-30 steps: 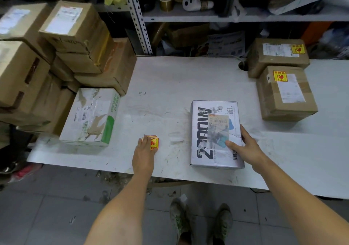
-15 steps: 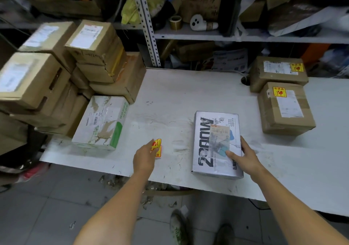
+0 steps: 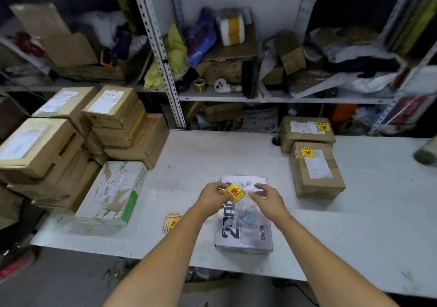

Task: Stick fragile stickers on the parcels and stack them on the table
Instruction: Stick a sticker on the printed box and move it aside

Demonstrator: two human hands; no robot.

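L hand (image 3: pixel 212 198) pinches a sticker (image 3: pixel 234 192) by its edge over the white box (image 3: pixel 243 233), R hand (image 3: pixel 267 200) loose & empty just beside; sticker looks thin, floppy, tacky, so best held at corners.

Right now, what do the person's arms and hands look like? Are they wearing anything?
The left arm and right arm are bare, with no sleeves in view. The left hand and right hand are bare too: no gloves, and no watch or ring that I can see. The picture is slightly blurry, though.
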